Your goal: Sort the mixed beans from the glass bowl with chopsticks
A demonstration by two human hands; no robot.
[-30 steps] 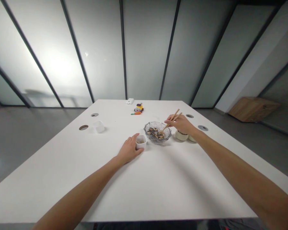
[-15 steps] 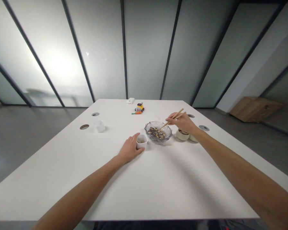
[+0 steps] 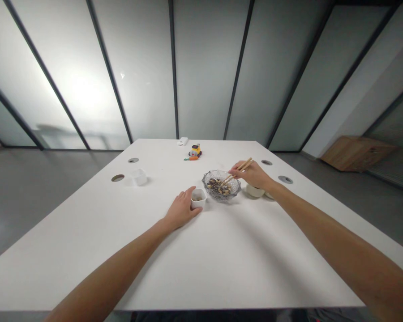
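Note:
My left hand [image 3: 184, 208] is curled around the left side of a small white cup [image 3: 199, 204] standing on the table, with a little something at its bottom that is too small to name. Just right of the cup sits a clear glass bowl [image 3: 235, 192] of dark seeds and pale, peanut-like pieces [image 3: 220, 186]. A pair of wooden chopsticks [image 3: 243, 165] is gripped in my right hand [image 3: 251, 173], above the bowl's right rim. The chopstick tips reach down among the pieces. Whether they pinch one I cannot tell.
Cream-coloured round containers [image 3: 254, 192] stand right of the bowl, partly under my right forearm. A translucent cup [image 3: 139, 177] stands to the left. Farther back are a yellow toy vehicle [image 3: 195, 150], an orange toy carrot [image 3: 192, 158] and a white box [image 3: 182, 141]. The white table [image 3: 174, 268] has round cable holes.
My right hand has shifted slightly left and lower over the bowl, and the chopsticks have moved with it, tips deeper among the pieces. My left hand and the cup have stayed put.

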